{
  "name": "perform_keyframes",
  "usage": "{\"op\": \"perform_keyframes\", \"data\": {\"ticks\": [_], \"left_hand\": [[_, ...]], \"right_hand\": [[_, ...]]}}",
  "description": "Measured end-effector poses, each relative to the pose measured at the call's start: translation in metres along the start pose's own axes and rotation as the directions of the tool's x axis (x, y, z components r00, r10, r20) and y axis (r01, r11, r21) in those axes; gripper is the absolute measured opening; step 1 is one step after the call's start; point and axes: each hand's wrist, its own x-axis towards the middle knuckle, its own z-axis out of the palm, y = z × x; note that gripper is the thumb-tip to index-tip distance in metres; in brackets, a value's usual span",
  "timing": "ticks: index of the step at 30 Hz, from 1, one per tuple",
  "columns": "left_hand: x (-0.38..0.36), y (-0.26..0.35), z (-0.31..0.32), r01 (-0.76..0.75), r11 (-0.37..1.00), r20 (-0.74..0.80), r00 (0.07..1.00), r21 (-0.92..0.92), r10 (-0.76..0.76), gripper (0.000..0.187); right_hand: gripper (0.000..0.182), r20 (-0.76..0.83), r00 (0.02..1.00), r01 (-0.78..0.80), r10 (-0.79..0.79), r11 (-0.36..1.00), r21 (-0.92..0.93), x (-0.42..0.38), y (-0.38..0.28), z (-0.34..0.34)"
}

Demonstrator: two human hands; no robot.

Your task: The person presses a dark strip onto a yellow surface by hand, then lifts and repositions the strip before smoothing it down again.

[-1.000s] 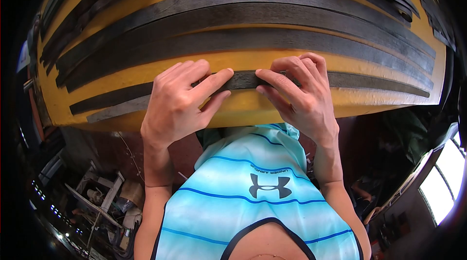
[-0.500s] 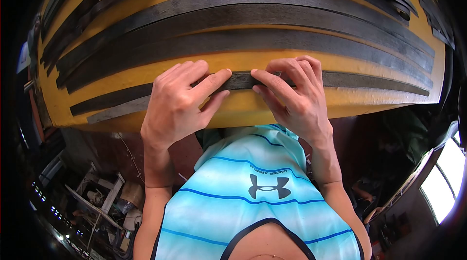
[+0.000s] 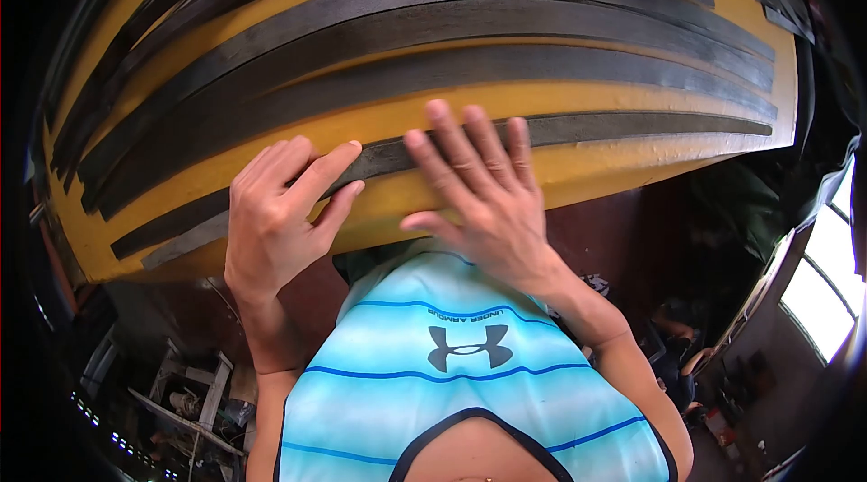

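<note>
Left hand (image 3: pixel 275 211) pinched the dark strip (image 3: pixel 578 128) near the bench (image 3: pixel 596 171) edge; right hand (image 3: pixel 483 198) lay spread flat; strip looked ready to slide off.

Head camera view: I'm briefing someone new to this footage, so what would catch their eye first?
The yellow table fills the upper frame, covered with long dark strips lying side by side. At its near edge, the left hand pinches the nearest strip, while the right hand lies flat over it with fingers spread. Below is the person's striped blue shirt.
</note>
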Motion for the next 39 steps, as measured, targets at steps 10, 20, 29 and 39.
{"op": "perform_keyframes", "data": {"ticks": [10, 20, 29, 39], "left_hand": [[0.001, -0.002, 0.001, -0.025, 0.999, 0.002, 1.0, -0.039, 0.025, 0.04], [0.009, 0.011, 0.0, 0.023, 1.0, 0.045, 0.999, 0.0, -0.023, 0.037], [0.001, 0.006, -0.006, 0.064, 0.997, 0.072, 0.995, 0.038, -0.067, 0.046], [-0.015, -0.013, -0.047, 0.126, 0.992, 0.137, 0.982, 0.022, -0.128, 0.033]], "right_hand": [[0.072, -0.123, 0.925, -0.378, 0.359, 0.896, -0.234, -0.061, 0.095, -0.052], [0.042, -0.245, 0.966, 0.146, -0.085, 0.959, 0.244, 0.026, 0.017, -0.027], [0.032, -0.244, 0.96, 0.174, -0.138, 0.976, 0.131, 0.042, 0.018, -0.008], [0.026, -0.186, 0.982, 0.059, -0.029, 0.985, 0.159, 0.024, 0.058, -0.061]]}}
